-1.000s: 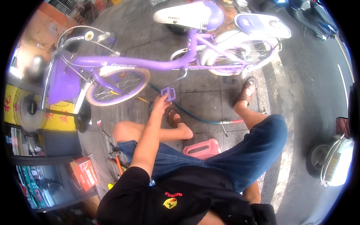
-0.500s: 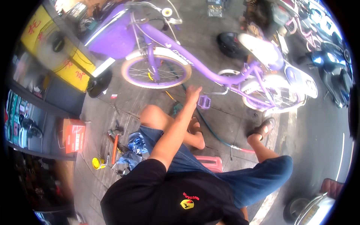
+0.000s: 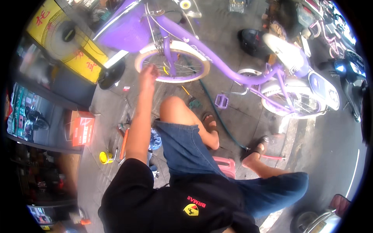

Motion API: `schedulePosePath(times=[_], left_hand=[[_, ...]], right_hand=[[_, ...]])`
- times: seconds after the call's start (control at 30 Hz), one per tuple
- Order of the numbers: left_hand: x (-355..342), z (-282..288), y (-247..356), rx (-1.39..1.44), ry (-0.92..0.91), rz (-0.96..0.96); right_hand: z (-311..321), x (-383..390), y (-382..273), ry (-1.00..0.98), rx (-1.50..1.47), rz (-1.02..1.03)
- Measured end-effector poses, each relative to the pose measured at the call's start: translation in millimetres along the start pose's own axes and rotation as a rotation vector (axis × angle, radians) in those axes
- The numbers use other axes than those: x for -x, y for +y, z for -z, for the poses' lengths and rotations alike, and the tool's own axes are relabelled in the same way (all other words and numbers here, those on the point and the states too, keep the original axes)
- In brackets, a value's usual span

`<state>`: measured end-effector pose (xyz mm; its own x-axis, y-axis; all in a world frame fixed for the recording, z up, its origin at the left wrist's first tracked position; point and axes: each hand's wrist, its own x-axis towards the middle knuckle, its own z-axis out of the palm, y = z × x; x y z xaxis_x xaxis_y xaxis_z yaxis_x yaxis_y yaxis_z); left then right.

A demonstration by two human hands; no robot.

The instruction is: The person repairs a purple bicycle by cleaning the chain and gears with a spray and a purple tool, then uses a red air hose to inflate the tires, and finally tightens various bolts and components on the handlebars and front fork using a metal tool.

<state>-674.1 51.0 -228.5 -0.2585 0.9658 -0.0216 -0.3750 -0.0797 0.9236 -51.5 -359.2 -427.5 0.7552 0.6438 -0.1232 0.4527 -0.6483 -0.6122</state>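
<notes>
A purple child's bicycle (image 3: 223, 66) stands across the ground before me. Its front wheel (image 3: 186, 73) has a pale tyre, a purple rim and a white mudguard. My left hand (image 3: 149, 77) is raised at the near left edge of this wheel, its fingers slightly blurred, loosely bent and partly apart. Nothing shows in them, and I cannot tell whether they touch the tyre. A purple pedal (image 3: 222, 101) shows below the frame, and a white saddle (image 3: 285, 48) farther right. My right hand is out of view.
A floor fan (image 3: 68, 35) stands far left, above an orange carton (image 3: 82, 128). Near my left arm lie a yellow tin (image 3: 105, 157) and an orange-handled hammer (image 3: 124, 144). A green hose (image 3: 217, 112) crosses the ground by my feet. Parked scooters (image 3: 351, 77) line the right.
My left hand has swung left, from near the pedal to the front wheel's left edge. My right foot has shifted left over the hose's end. The view has turned a little.
</notes>
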Motion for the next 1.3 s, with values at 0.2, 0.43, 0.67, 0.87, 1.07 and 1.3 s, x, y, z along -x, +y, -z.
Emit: schedulePosePath(times=[0.2, 0.43, 0.67, 0.87, 1.07, 1.3], left_hand=[[-34, 2, 42, -0.32, -0.048, -0.207], [-94, 58, 46, -0.973, 0.008, -0.31], [-172, 67, 9, -1.567, -0.114, -0.824], [-241, 124, 2, -1.41, -0.433, -0.748], [-283, 122, 10, -1.542, -0.38, -0.476], [-190, 45, 5, -1.493, -0.233, -0.459]], right_hand=[[43, 24, 77, 0.019, 0.093, -0.095], [118, -2, 80, 0.082, 0.193, -0.04], [221, -82, -91, 0.091, 0.152, 0.197], [148, -113, -201, -0.192, 0.599, 0.525], [4, -110, -168, -0.506, 0.843, 0.456], [-145, 11, -57, -0.78, 0.626, 0.357]])
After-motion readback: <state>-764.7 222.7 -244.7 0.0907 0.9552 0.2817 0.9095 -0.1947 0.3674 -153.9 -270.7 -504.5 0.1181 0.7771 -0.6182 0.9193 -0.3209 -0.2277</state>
